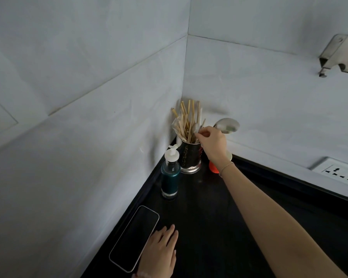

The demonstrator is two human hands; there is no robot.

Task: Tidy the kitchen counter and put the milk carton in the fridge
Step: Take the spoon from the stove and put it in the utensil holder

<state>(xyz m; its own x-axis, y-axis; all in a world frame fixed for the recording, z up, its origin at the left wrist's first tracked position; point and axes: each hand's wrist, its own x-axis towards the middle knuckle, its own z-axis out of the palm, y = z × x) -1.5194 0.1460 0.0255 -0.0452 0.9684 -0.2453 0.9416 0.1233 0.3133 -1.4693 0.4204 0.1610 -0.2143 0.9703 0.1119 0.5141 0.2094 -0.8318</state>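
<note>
The scene is dim and cool-toned, with soft, diffuse light and no hard highlights. The white tiled walls (109, 81) read as bluish grey, a little brighter toward the upper right. The black counter (219, 227) is underexposed, its surface nearly featureless apart from a faint sheen near the steel utensil holder (190, 158). A soft shadow smears on the wall beside the chopsticks (187, 119), and the wall corner darkens low down. Wide-angle distortion bends the tile joints and the counter edge, most strongly toward the frame edges. The ladle bowl (227, 125) looks slightly blurred; the metal bracket (340, 55) at right is soft.
</note>
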